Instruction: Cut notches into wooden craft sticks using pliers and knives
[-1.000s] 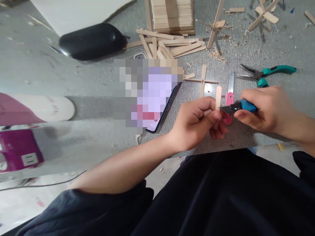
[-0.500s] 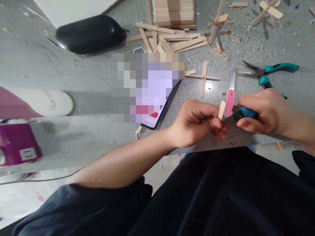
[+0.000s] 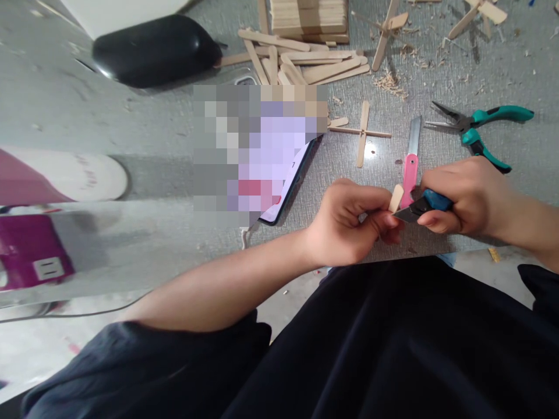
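Near the table's front edge, my left hand pinches a wooden popsicle stick, whose rounded end sticks up past the fingers. My right hand is closed around the blue handle of a utility knife. The knife's blade points left and meets the stick close to my left fingertips. Just beyond both hands lies a pink folding knife with its blade out. Its lower end is partly hidden behind the utility knife.
Teal-handled pliers lie spread at the right. A stick cross rests farther back, before loose sticks, a stick bundle and wood shavings. A phone, a black case and a purple box are leftward.
The view has shifted slightly, so table objects sit a little higher. The stick in my left hand leans a bit more to the right; both hands keep their hold.
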{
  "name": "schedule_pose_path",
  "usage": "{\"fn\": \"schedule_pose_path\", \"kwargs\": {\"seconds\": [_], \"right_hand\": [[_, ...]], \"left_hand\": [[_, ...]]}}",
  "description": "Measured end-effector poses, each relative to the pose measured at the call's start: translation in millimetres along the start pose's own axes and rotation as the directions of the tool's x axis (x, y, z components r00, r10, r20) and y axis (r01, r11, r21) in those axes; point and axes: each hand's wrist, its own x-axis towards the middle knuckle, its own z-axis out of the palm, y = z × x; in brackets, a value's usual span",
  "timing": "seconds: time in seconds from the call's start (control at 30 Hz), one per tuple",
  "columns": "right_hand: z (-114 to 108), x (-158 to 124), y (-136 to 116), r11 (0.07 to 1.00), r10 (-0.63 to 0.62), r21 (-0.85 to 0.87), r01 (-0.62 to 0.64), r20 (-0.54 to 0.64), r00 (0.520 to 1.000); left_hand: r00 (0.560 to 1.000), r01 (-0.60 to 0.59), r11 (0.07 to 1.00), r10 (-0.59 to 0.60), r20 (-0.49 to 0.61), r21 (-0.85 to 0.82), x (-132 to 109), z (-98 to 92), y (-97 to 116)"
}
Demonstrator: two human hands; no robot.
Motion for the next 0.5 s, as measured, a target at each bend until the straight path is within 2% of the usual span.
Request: {"fn": "schedule_pose_path", "kwargs": {"seconds": [0.07,0.2,0.37,0.5], "right_hand": [[-0.5,-0.3,-0.9,1.000,0.000,0.004,0.000,0.009,1.000],[1.1,-1.9,-2.1,1.000,0.006,-0.002,-0.006,0.006,1.000],[5.6,-3.1,-3.5,0.999,0.033,0.008,-0.032,-0.057,0.998],[-0.7,0.2,-5.7,0.995,0.054,0.091,-0.049,-0.046,0.997]], "left_hand": [[1.000,-0.019,1.000,0.019,-0.003,0.005,-1.0,0.9,-0.4],[1.000,0.017,0.999,-0.016,-0.016,0.036,-2.1,1.6,1.1],[0.999,0.010,0.999,-0.009,-0.032,0.031,-1.5,2.3,-0.7],[0.996,0.064,0.997,-0.067,-0.054,-0.046,-0.2,3.6,-4.1]]}}
